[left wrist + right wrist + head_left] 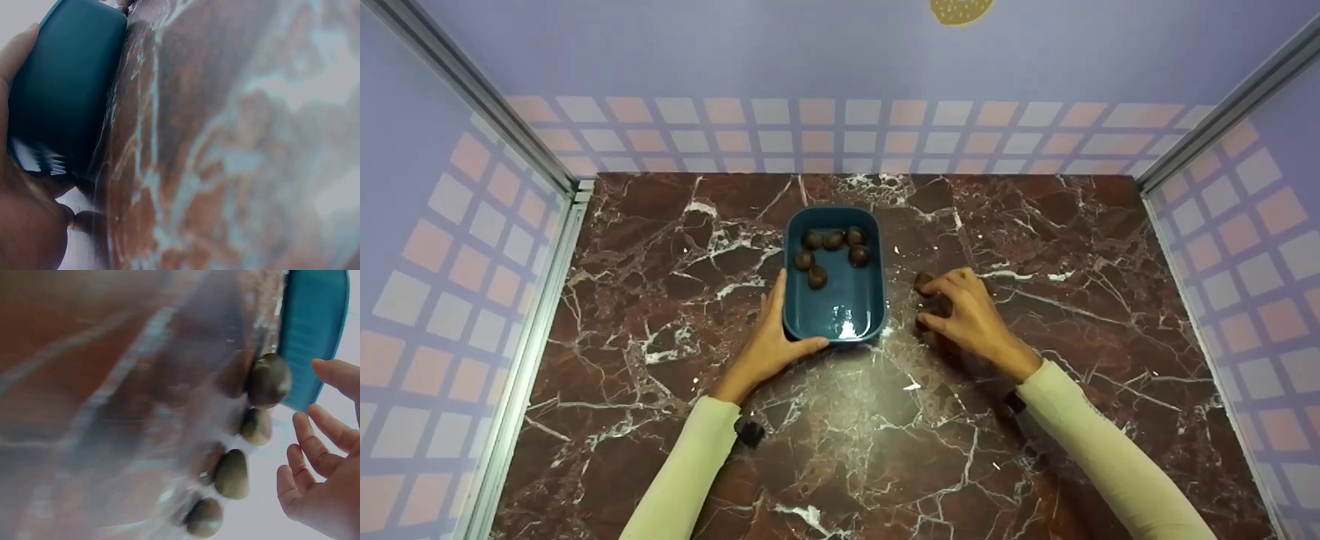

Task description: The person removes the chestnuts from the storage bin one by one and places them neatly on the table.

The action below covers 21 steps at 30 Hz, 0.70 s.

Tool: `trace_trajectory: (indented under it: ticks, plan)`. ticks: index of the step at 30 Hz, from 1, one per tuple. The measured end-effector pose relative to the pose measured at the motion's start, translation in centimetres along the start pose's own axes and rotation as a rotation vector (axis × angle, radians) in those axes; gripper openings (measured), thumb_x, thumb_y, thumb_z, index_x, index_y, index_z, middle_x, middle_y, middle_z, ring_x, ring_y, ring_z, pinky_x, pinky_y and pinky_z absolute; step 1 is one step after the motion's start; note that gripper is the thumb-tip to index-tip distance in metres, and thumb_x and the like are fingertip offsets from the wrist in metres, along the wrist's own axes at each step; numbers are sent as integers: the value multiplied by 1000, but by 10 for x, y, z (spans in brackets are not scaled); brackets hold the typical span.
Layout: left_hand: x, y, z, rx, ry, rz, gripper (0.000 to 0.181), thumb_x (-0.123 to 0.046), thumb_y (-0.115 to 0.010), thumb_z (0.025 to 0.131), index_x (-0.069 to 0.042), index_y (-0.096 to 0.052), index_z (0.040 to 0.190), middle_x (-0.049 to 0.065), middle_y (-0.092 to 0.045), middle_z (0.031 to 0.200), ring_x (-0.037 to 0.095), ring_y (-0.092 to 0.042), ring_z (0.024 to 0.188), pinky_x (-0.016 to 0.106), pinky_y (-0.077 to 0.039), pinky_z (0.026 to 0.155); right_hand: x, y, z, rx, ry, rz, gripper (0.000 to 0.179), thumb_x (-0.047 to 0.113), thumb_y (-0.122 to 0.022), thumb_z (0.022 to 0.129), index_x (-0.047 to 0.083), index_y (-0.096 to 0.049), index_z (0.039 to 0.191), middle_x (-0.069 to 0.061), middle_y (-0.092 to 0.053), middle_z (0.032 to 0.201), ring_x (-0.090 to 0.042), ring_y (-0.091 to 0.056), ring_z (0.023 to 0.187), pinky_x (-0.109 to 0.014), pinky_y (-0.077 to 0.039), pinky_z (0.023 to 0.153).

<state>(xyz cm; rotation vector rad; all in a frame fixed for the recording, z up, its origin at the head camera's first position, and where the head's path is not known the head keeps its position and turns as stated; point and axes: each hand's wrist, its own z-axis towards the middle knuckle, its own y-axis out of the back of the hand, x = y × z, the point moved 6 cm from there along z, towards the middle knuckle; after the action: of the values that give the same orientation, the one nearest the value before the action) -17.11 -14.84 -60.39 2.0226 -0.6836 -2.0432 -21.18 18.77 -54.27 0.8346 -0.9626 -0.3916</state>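
A deep teal rectangular dish [840,311] with rounded corners stands on the marbled surface, several brown chestnuts [833,239] lying inside it. Around its near left corner rests my left hand [769,341], fingers extended along the left wall and thumb along the near edge; the left wrist view shows that hand against the dish's outer side [67,84]. To the right of the dish, my right hand [971,319] hovers over loose chestnuts [923,283]. In the right wrist view, its fingers [306,439] are spread loosely, apart from several chestnuts [269,381] on the surface.
Dark red marbled tabletop [645,420] with white veins lies under everything. A lilac back wall [720,60] with pink and white squares rises behind, and similar side walls [405,270] stand left and right.
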Motion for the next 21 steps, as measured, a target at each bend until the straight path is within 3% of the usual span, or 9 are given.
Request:
trace_trajectory:
  ticks: [7, 15, 21]
  plan:
    - [0, 1, -1, -6, 19, 0, 145, -51, -100, 79, -23, 1, 179, 17, -3, 185, 52, 8, 166, 73, -4, 130, 19, -8, 31, 38, 37, 17, 42, 15, -96, 84, -1, -78, 119, -18, -71, 107, -38, -55, 109, -53, -45, 96]
    - [-2, -1, 1, 0, -27, -15, 143, -52, -98, 82, -18, 1, 179, 15, -4, 185, 45, 7, 168, 61, 2, 135, 40, -21, 61, 70, 128, -4, 42, 19, -96, 86, -1, -79, 119, -18, -74, 111, -38, -56, 109, -55, -47, 98]
    - [0, 0, 0, -4, -27, -8, 144, -53, -98, 81, -16, 2, 179, 15, -6, 185, 45, 6, 168, 61, 1, 135, 47, -35, 78, 95, 126, 3, 38, 19, -93, 90, 1, -79, 121, -17, -73, 115, -36, -55, 113, -51, -50, 98]
